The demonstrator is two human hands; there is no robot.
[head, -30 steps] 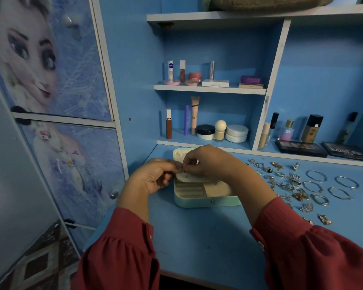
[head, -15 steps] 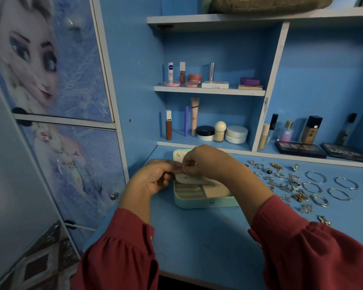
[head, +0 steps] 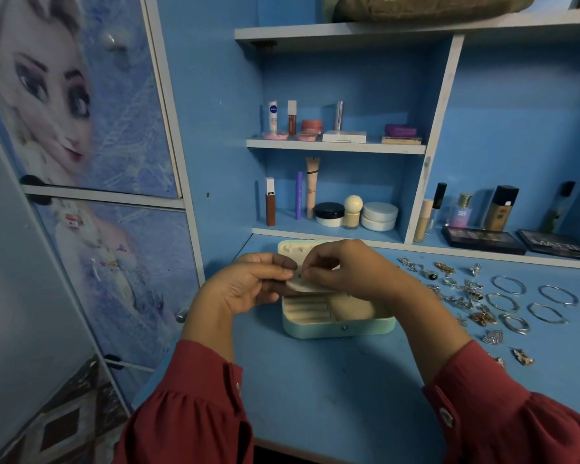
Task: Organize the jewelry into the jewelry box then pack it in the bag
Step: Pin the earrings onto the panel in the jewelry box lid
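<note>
Little has shifted since the earlier frames: both hands remain over the open box, and the cream insert they hold sits at much the same height. Desk (head: 332, 390), blue, carries everything listed below. Jewelry box (head: 335, 326), pale green with a cream lining, stands open near the back left corner of the desk, its lid (head: 292, 251) raised toward the back edge. Left hand (head: 245, 289) has its grip closed on the left end of a thin cream insert (head: 310, 287), thumb and fingertips pinching it above the box. Right hand (head: 345, 267) pinches at the same insert from the right, fingers curled; whether a small piece lies between those fingertips cannot be told. Loose jewelry (head: 466, 293), rings and earrings in silver and gold, lies scattered to the right of the box, well apart from it. Silver bangles (head: 529, 301) lie in rows toward the right edge of the desk.
</note>
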